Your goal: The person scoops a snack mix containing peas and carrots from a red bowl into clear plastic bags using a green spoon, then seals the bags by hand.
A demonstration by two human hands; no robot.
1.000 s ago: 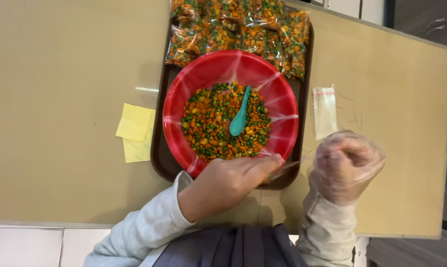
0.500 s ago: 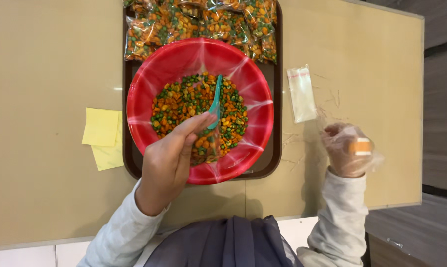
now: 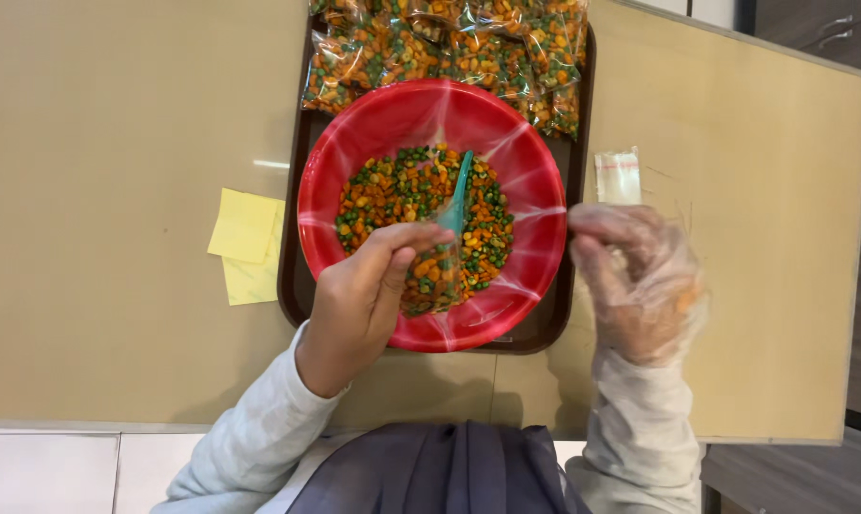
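A red bowl (image 3: 404,103) of orange and green snack mix stands on a dark brown tray (image 3: 292,249). A teal spoon (image 3: 458,193) lies in the mix, its handle pointing away from me. My bare left hand (image 3: 359,290) pinches a small clear bag (image 3: 434,277) partly filled with the mix and holds it over the near side of the bowl. My right hand (image 3: 638,278) wears a clear plastic glove and hovers just right of the bowl's rim, fingers loosely curled and apart, with nothing clearly in it.
Several filled clear bags of the mix (image 3: 450,43) are piled at the tray's far end. An empty small clear bag (image 3: 618,176) lies on the tan table (image 3: 117,143) right of the tray. Yellow sticky notes (image 3: 247,238) lie left of the tray.
My left hand has moved from the bowl's near rim out over the mix, holding the small bag there. My gloved right hand has come in from the right toward the bowl.
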